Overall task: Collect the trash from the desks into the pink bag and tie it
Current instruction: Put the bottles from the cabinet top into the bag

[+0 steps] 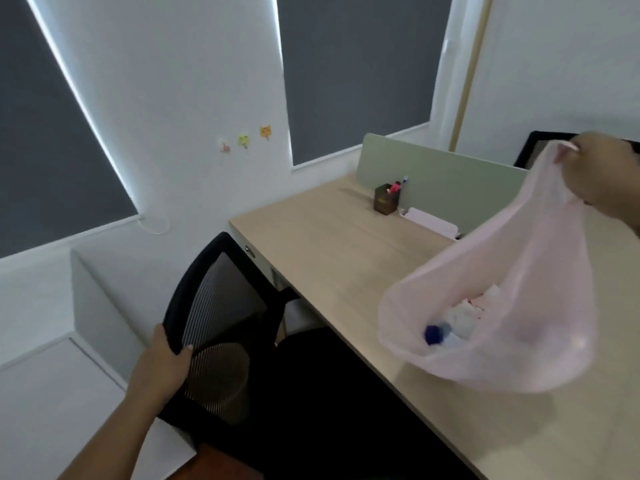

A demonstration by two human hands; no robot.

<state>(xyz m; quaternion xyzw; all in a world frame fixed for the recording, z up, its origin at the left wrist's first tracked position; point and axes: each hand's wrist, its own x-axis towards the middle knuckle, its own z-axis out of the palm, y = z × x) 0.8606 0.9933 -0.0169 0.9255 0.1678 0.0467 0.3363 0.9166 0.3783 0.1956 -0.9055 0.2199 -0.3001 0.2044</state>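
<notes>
My right hand [602,174] grips the top of the thin pink bag [540,341] and holds it up over the wooden desk [332,244] at the right. Through the bag's plastic I see crumpled white paper [460,315] and a bottle with a blue cap [434,334]. My left hand [162,362] grips the back frame of a black mesh office chair [221,320] at the lower left, thumb on the inner side of the frame.
A brown pen holder [386,199] with pens and a folded pink cloth [431,221] sit near the green desk divider [450,181]. Another black chair back [540,147] shows behind the divider. White cabinets [52,375] stand at the left below blinds-covered windows.
</notes>
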